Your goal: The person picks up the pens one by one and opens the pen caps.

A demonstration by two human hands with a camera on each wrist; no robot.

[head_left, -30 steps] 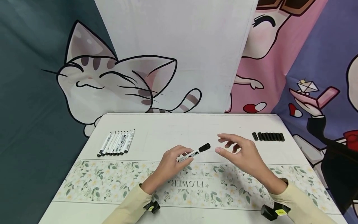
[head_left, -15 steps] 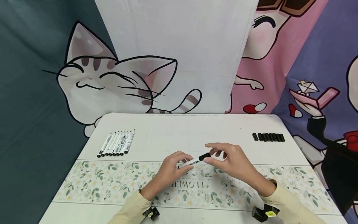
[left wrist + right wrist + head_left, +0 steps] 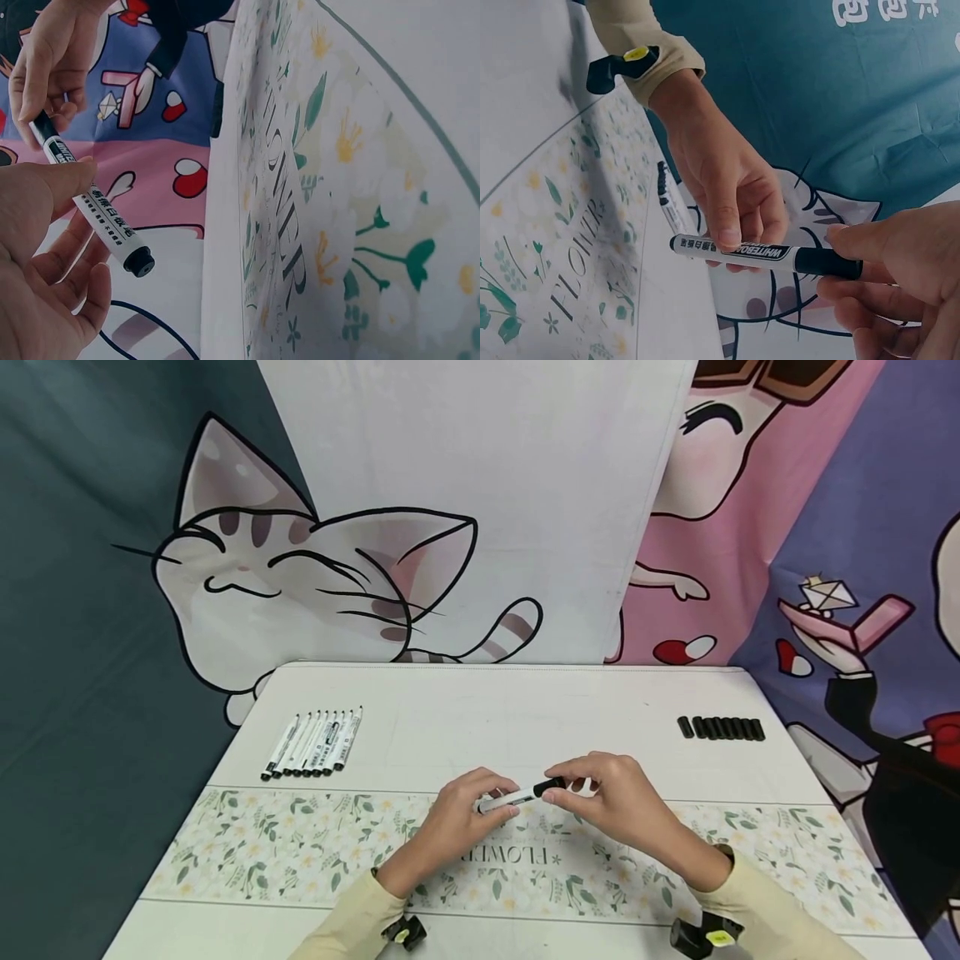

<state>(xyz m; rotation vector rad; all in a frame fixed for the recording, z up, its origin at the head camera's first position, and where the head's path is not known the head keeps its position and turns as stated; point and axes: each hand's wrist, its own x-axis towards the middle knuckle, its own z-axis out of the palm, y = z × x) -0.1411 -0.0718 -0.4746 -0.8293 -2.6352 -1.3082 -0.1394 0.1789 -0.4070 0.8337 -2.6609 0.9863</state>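
My left hand pinches a white whiteboard marker by its barrel, between thumb and fingers. The marker is held above the table, its black cap pointing to the right. My right hand has its thumb and fingers on that cap and grips it. In the left wrist view the marker's black rear end sticks out past the left fingers. Cap and barrel are joined, with no gap seen between them.
At the back left of the table lies a row of several uncapped markers. Several black caps lie in a row at the back right. A floral band crosses the table. Printed cloths hang behind.
My right hand has come left and down from the air and now grips the marker's cap. The left hand has lowered the marker slightly and tilted it flatter.
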